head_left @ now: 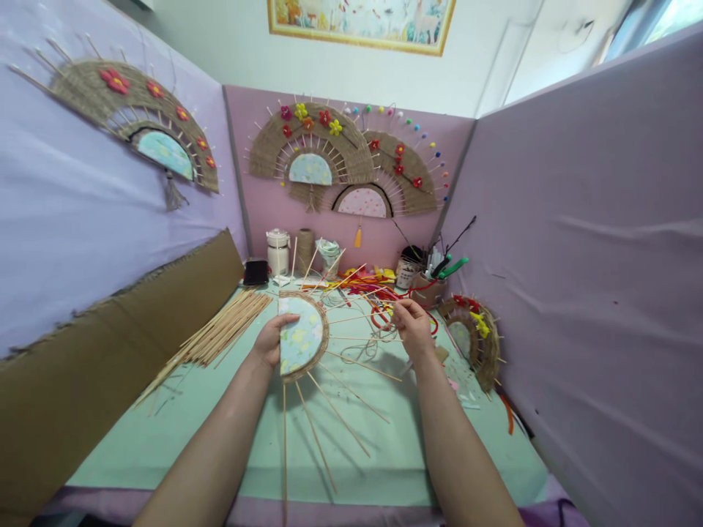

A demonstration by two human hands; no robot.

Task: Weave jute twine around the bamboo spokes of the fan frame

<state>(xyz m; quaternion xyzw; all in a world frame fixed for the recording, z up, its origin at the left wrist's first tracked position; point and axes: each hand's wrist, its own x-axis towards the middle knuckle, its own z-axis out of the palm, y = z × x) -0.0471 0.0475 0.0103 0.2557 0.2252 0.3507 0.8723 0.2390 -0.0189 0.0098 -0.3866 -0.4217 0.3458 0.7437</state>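
My left hand grips the straight edge of a half-round fan base covered in pale blue and yellow patterned cloth, thumb on top. Brown cord runs round the curved rim, and several thin wooden sticks fan out from it to the right and downward. Over the table, my right hand is closed in a pinch at the outer ends of the right-hand sticks; what lies between its fingertips is too small to make out. Loose twine lies beneath the sticks near that hand.
A bundle of sticks lies left, beside a cardboard strip. Jars, a twine spool and a tool pot stand at the back. A small finished fan leans right. Red-handled scissors lie behind the sticks.
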